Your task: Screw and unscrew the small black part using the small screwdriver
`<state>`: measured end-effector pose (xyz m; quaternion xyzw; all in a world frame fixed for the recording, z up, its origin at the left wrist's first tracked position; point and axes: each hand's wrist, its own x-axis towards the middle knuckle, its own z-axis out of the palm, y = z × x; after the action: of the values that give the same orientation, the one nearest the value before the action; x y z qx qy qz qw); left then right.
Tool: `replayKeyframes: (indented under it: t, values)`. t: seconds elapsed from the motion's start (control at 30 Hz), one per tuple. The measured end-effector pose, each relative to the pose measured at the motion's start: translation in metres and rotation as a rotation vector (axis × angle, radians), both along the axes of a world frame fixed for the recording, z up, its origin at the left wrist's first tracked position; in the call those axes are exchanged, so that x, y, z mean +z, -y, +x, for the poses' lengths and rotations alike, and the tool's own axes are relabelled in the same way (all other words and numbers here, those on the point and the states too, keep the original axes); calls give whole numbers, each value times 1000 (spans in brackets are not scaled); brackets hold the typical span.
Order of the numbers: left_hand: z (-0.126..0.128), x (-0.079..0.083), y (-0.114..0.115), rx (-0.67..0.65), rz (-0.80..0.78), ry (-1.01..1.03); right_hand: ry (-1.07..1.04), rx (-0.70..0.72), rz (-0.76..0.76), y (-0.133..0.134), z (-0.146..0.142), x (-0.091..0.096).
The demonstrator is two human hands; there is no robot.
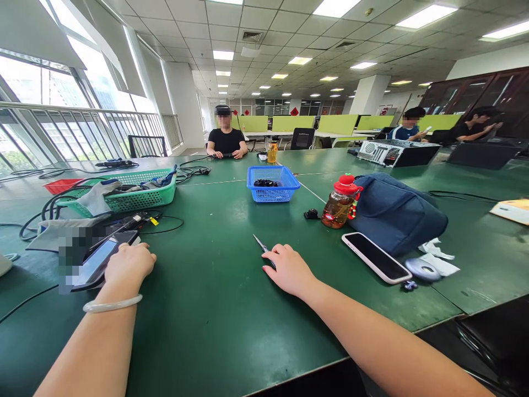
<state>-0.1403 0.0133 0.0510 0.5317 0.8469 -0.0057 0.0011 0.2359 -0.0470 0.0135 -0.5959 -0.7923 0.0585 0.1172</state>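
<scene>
My left hand, with a pale bangle on the wrist, is at the right edge of a smartphone with a lit screen. Its fingers are curled against the phone and partly hidden. My right hand rests low over the green table, thumb and fingers closed on a slim pointed metal tool. The tool's tip points away and to the left; its rear part is hidden in the hand, so I cannot tell its exact kind.
A blue basket holding black items stands ahead. On the left are a green basket with gloves and cables. A red-lidded bottle, navy bag and pink-edged phone lie right. A person sits opposite.
</scene>
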Motion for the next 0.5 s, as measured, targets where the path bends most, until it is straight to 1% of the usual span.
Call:
replayKeyframes:
  t: [0.1, 0.2, 0.3, 0.43, 0.5]
  values:
    - [-6, -8, -4, -40, 43, -15, 1, 0, -8, 0, 0, 0]
    - [-9, -12, -7, -44, 74, -16, 0, -2, -8, 0, 0, 1]
    - [-9, -12, -7, -78, 71, -10, -5, 0, -2, 0, 0, 2]
    - [-4, -10, -5, -75, 32, 1, -9, -1, -2, 1, -1, 2]
    - [-1, -11, -5, -95, 32, 8, -10, 0, -2, 1, -1, 1]
